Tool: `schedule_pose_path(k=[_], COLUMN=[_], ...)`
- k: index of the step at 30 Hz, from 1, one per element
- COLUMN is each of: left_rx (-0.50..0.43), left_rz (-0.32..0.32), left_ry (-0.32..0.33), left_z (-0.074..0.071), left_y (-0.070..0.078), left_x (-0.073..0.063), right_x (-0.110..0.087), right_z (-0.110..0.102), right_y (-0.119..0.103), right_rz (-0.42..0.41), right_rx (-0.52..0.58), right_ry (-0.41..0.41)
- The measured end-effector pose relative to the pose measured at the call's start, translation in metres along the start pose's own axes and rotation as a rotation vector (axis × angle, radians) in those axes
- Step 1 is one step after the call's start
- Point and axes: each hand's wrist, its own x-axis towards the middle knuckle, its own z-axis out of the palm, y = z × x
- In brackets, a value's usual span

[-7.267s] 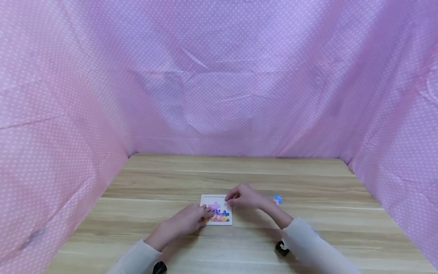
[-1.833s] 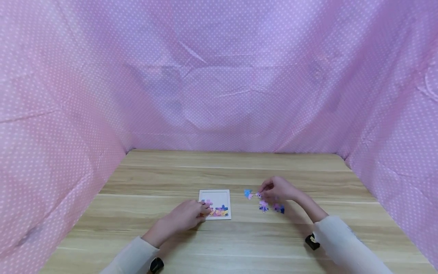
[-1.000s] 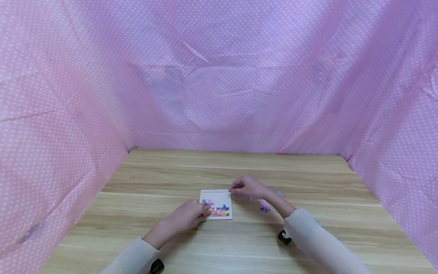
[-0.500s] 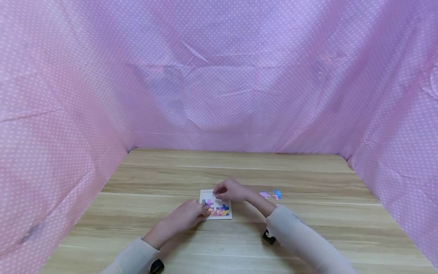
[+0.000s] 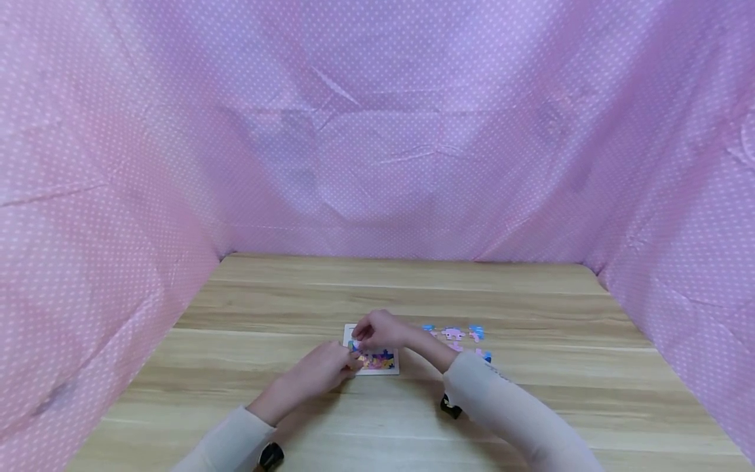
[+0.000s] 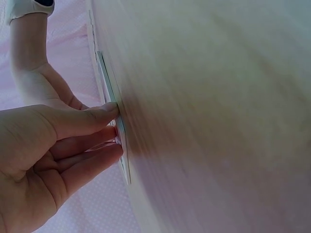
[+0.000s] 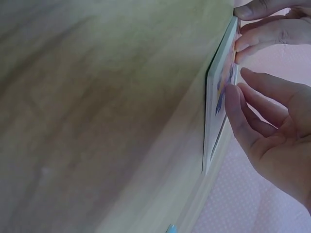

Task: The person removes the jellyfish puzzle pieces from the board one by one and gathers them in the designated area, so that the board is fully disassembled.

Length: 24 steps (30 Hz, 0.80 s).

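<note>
Left grip (image 5: 327, 368) on tray (image 7: 213, 131), right forearm (image 5: 433, 350) in front of puzzle pieces (image 5: 453, 334)

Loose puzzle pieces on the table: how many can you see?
5 in the head view: a far row with a left piece, a middle piece and a right piece; then, nearer, a pink piece and, farther right, a blue-edged piece. The right arm may hide more.
</note>
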Motion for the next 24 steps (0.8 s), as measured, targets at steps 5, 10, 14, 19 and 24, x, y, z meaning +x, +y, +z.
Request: schedule_pose_path(k=[5,10,14,19,24], left_rx=[0.014,0.008,0.006,0.023,0.006], left_rz=[0.031,0.036,0.028,0.014,0.001], left_ry=[0.03,0.032,-0.006,0.0,-0.006], left_z=[-0.0008,-0.0012,-0.0005,0.0003,-0.0015], left_y=[-0.0015,-0.0014,-0.0012,-0.0003,0.0003], left_x=[-0.002,-0.0027,-0.0011,-0.0003,-0.0025], right_x=[0.0019,0.0011,0.0002,0.0,0.0006], right_z=[0.0028,0.0044,0.004,0.0024,0.0024], right_y=[-0.0022,-0.0035,-0.0023,-0.0025,-0.003], right_rz=[0.012,-0.008,-0.022,-0.011,0.003], right_rx=[-0.024,-0.071,-0.044,-0.034,-0.025], right_ry=[0.003,-0.009,-0.023,-0.026,-0.021])
